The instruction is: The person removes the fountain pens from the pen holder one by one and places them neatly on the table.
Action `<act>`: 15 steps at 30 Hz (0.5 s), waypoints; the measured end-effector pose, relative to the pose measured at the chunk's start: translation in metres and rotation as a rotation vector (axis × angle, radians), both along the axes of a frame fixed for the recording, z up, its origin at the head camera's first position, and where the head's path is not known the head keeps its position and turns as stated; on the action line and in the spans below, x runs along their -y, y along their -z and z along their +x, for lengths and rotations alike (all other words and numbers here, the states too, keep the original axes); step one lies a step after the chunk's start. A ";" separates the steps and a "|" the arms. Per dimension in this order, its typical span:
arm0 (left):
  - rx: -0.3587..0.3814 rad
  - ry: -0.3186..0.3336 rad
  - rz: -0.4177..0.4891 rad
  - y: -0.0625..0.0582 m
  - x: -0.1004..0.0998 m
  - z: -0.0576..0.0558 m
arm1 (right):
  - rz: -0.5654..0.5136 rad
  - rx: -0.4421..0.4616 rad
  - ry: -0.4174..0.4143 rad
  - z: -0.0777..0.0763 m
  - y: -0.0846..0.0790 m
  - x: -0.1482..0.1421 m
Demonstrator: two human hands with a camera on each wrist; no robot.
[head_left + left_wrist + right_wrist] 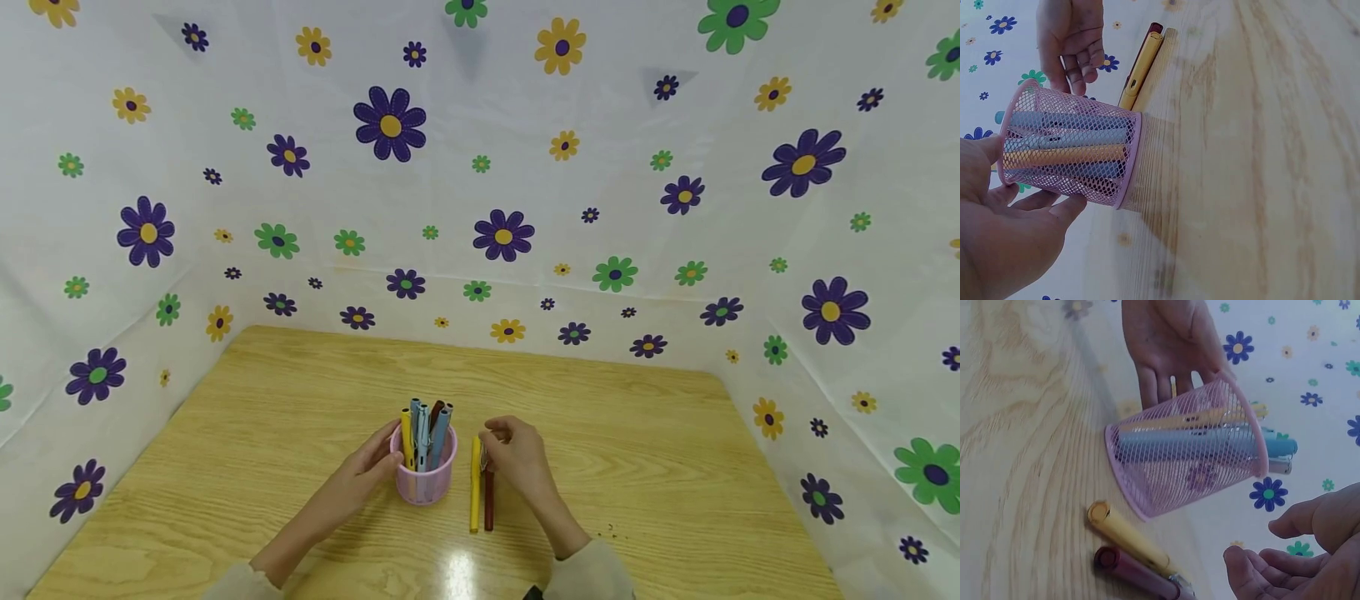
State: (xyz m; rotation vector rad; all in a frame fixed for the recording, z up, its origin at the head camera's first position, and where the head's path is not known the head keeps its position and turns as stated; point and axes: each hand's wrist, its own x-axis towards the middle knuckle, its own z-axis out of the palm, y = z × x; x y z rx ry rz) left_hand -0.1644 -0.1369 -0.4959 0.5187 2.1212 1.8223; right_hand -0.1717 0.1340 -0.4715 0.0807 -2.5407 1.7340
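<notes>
A pink mesh pen cup (pixel 423 487) stands upright on the table, holding several pens (pixel 422 429) in blue, grey, yellow and dark red. My left hand (pixel 367 471) holds its left side, thumb near the rim in front and fingers round the back. To the right of the cup, a yellow pen (pixel 475 492) and a dark red pen (pixel 489 500) lie side by side. My right hand (pixel 517 458) hovers by the far end of the dark red pen. In the right wrist view, thumb and fingers (pixel 1241 569) are apart with nothing between them.
The wooden table (pixel 637 442) is enclosed at the back and sides by a white flower-print cloth (pixel 450 192). A few small dark specks (pixel 611 529) lie on the table right of my right forearm.
</notes>
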 end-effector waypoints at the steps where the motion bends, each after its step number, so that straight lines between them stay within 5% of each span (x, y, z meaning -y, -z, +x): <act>1: 0.002 0.000 -0.001 0.000 0.000 0.000 | -0.012 -0.002 -0.003 0.000 -0.001 0.002; 15: 0.009 -0.008 -0.004 0.000 0.000 0.000 | -0.007 -0.090 0.027 0.005 -0.019 0.030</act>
